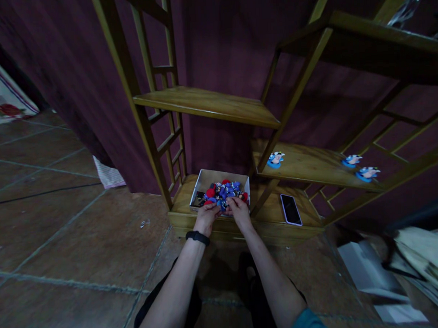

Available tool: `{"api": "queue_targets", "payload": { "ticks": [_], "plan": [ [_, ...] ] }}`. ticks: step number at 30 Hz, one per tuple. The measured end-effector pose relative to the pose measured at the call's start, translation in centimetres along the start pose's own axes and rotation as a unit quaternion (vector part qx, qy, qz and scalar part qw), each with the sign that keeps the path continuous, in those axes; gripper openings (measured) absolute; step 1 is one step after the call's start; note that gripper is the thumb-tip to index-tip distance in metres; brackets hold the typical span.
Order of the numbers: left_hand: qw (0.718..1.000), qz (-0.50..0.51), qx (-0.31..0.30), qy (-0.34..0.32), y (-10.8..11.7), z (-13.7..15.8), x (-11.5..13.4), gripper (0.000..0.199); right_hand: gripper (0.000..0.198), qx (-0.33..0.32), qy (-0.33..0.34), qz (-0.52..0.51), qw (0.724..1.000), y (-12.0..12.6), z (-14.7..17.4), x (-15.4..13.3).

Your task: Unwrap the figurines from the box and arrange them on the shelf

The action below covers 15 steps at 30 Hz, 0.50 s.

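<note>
A white box [209, 177] full of small blue and red figurines [223, 189] sits on the bottom board of a wooden shelf unit [205, 104]. My left hand [206, 215], with a black band on its wrist, and my right hand [238, 210] both reach into the front of the box. Their fingertips meet on one blue figurine at the box's near edge. Three more blue figurines stand on the middle shelf: one [276, 159] at its left end, two [351, 160] [367, 173] toward the right.
A phone [290, 209] lies face up on the bottom board, right of the box. Papers and bags [376, 273] lie on the tiled floor at the lower right. A cable [42, 193] crosses the floor at the left. A dark curtain hangs behind the shelves.
</note>
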State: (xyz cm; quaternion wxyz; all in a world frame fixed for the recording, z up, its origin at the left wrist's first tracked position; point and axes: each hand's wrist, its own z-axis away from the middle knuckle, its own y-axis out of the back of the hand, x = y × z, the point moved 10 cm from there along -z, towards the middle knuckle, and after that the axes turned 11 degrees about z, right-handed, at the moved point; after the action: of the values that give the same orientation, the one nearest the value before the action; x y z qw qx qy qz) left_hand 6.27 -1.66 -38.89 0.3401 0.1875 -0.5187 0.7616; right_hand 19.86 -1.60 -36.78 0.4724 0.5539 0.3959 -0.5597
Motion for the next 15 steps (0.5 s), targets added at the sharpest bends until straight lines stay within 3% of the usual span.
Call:
{"api": "queue_targets", "payload": {
  "ticks": [15],
  "plan": [
    [1.000,-0.004,-0.029,0.013,-0.24,-0.29,-0.56,0.026,0.041,0.006,0.051,0.098,0.994,0.56,-0.33,-0.26]
  ]
}}
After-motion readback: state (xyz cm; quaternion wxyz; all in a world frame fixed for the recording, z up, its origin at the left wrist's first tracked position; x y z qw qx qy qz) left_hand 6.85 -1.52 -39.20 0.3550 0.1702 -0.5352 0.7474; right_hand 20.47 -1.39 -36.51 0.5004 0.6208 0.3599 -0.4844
